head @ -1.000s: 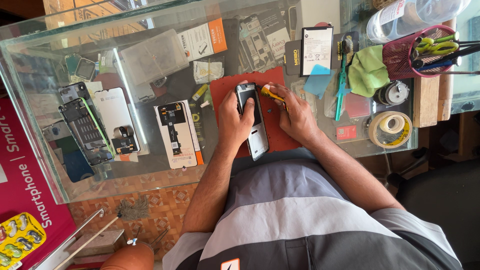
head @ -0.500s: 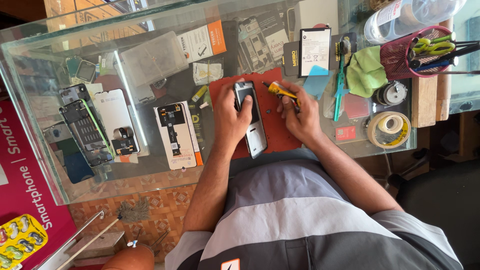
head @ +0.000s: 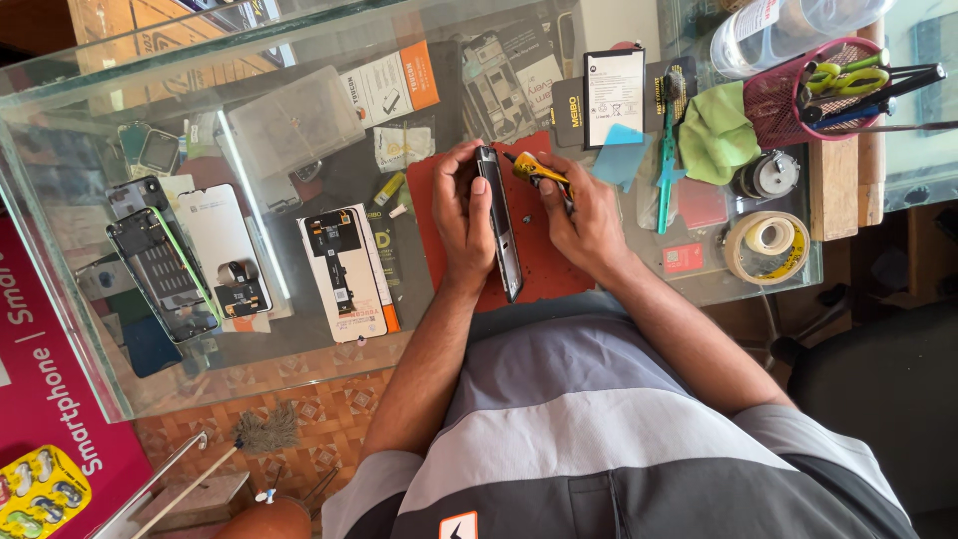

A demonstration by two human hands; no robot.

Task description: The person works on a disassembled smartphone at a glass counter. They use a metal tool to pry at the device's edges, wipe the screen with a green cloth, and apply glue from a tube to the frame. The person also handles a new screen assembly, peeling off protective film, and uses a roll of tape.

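Left hand [head: 461, 215] gripping phone [head: 499, 225] on edge, right hand [head: 589, 215] pinching yellow screwdriver [head: 536, 170], pink basket [head: 788, 100] holding scissors [head: 843, 80]

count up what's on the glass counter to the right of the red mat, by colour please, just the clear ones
Green cloth: 1
Pink mesh pen holder: 1
Yellowish tape roll: 1
Teal brush: 1
Light blue card: 1
Total: 5

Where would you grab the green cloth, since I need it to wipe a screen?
Pinch the bunched top fold of the green cloth from above: it lies crumpled and raised on the glass counter, hemmed in by the pink mesh cup and tape rolls.
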